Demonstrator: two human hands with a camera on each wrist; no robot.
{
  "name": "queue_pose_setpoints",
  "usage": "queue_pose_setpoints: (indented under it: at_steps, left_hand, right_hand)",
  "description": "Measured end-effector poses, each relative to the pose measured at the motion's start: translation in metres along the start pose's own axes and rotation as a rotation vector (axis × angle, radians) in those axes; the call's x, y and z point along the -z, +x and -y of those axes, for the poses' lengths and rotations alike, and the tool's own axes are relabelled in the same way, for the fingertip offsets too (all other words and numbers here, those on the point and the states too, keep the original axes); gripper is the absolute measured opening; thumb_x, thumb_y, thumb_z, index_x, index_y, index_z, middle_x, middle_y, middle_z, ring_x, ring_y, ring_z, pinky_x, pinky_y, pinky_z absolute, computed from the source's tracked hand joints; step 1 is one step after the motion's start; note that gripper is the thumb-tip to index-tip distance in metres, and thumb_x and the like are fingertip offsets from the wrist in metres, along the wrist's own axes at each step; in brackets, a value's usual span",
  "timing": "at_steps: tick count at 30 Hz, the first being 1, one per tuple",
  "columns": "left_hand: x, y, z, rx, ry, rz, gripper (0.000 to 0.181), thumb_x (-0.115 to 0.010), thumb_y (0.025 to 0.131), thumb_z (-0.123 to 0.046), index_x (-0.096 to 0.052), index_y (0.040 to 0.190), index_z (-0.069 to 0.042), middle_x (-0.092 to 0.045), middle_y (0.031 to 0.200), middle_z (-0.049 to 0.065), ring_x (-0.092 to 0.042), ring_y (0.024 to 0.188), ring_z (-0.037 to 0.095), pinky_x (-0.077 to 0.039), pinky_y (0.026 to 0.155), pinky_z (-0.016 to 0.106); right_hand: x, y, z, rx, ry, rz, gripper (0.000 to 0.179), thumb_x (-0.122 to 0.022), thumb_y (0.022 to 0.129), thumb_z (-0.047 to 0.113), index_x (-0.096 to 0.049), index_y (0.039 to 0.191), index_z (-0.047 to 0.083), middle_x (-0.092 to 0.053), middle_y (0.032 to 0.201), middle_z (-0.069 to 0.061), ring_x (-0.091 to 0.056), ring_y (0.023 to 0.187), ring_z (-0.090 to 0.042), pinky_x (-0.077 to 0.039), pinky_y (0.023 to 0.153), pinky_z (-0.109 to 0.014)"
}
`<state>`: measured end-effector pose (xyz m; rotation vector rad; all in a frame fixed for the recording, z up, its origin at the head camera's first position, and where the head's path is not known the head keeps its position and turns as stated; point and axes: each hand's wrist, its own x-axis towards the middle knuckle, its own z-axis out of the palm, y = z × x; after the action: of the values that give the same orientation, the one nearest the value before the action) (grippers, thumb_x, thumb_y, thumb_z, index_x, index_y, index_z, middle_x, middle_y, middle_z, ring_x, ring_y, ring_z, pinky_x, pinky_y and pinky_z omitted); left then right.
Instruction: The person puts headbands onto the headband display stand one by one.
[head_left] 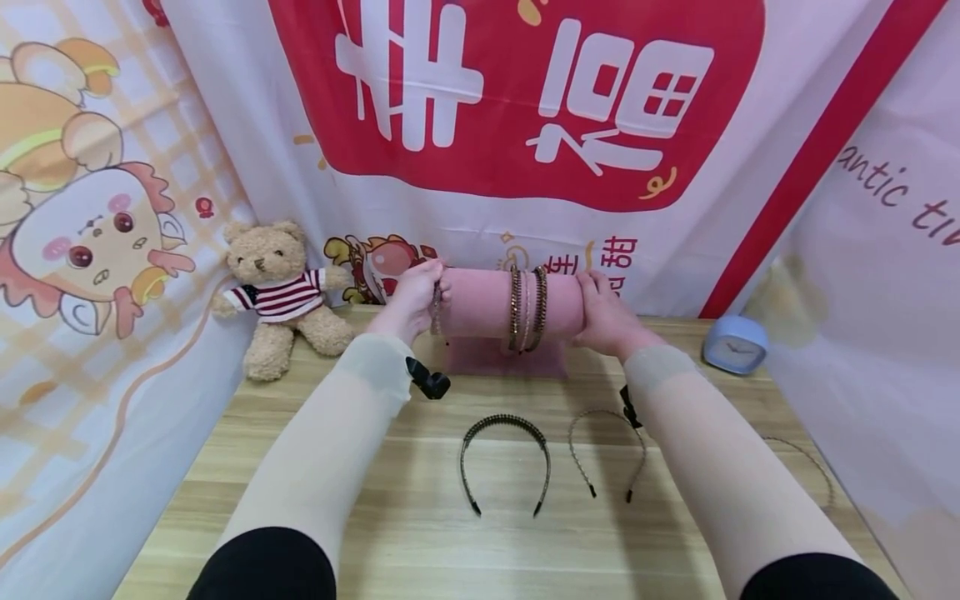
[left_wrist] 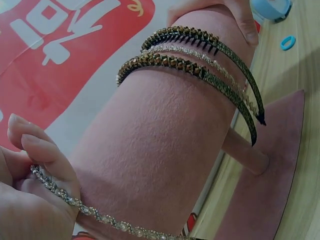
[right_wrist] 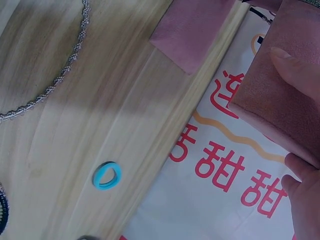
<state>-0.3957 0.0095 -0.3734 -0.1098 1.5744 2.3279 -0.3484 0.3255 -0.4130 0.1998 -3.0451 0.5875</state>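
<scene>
A pink padded headband stand (head_left: 480, 304) lies crosswise at the table's back, its roll raised on a post and flat base. Several headbands (left_wrist: 165, 62) sit around the roll, dark bronze-beaded ones with a pale one between. At the roll's left end my left hand (head_left: 412, 300) pinches a silvery beaded headband (left_wrist: 102, 218), which runs across that end. My right hand (head_left: 609, 317) holds the roll's right end, thumb on the near side in the right wrist view. The far side of the held headband is hidden.
On the table (head_left: 405, 517) lie a dark beaded headband (head_left: 504, 421), a thin one (head_left: 573, 454) and another (head_left: 806, 454) by the right edge. A teddy bear (head_left: 281, 296) sits back left, a blue clock (head_left: 735, 344) back right. A blue ring (right_wrist: 95, 179) lies near the back edge.
</scene>
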Motion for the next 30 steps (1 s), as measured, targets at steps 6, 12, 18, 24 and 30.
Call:
queue_pose_setpoints:
  at_steps: [6, 12, 18, 24, 30]
  left_hand:
    - [-0.006, 0.0, 0.002, -0.011, 0.057, 0.033, 0.04, -0.04, 0.108, -0.017, -0.045, 0.146, -0.006, -0.05, 0.077, 0.004, -0.052, 0.06, 0.011, -0.048, 0.055, 0.019]
    - [-0.011, -0.007, -0.004, -0.079, 0.423, -0.015, 0.042, -0.056, 0.102, -0.018, -0.052, 0.143, -0.007, -0.069, 0.1, 0.011, -0.068, 0.081, 0.017, -0.056, 0.073, 0.028]
    - [-0.013, -0.016, -0.015, -0.204, 0.902, -0.034, 0.053, -0.063, 0.094, -0.011, -0.049, 0.145, -0.003, -0.058, 0.133, 0.013, -0.053, 0.121, 0.023, -0.048, 0.098, 0.035]
    - [0.001, -0.025, -0.02, -0.336, 1.191, 0.025, 0.056, -0.067, 0.092, -0.017, -0.051, 0.144, -0.007, -0.053, 0.136, 0.012, -0.049, 0.123, 0.027, -0.042, 0.103, 0.044]
    - [0.027, -0.016, -0.019, -0.475, 1.451, 0.15, 0.077, -0.077, 0.088, -0.033, -0.038, 0.154, -0.021, -0.035, 0.156, 0.005, -0.027, 0.143, 0.031, -0.017, 0.113, 0.061]
  right_hand:
    - [-0.001, 0.001, 0.0, -0.003, 0.007, -0.003, 0.129, -0.092, 0.065, 0.02, -0.005, 0.159, 0.014, -0.009, 0.159, -0.021, -0.032, 0.136, -0.046, -0.029, 0.111, -0.056]
    - [0.0, 0.0, 0.001, -0.004, 0.011, -0.002, 0.129, -0.092, 0.064, 0.019, -0.005, 0.159, 0.013, -0.008, 0.158, -0.021, -0.032, 0.135, -0.046, -0.031, 0.11, -0.057]
    - [0.0, 0.0, 0.001, -0.006, 0.006, -0.005, 0.128, -0.092, 0.064, 0.02, -0.006, 0.159, 0.013, -0.009, 0.158, -0.021, -0.033, 0.135, -0.046, -0.032, 0.109, -0.056]
    - [-0.001, 0.001, 0.002, -0.008, 0.017, 0.004, 0.128, -0.092, 0.065, 0.019, -0.004, 0.159, 0.014, -0.008, 0.159, -0.021, -0.032, 0.135, -0.046, -0.03, 0.11, -0.057]
    - [-0.001, 0.0, 0.002, -0.016, 0.026, 0.0, 0.129, -0.092, 0.065, 0.019, -0.005, 0.159, 0.014, -0.008, 0.159, -0.02, -0.031, 0.136, -0.046, -0.03, 0.11, -0.057]
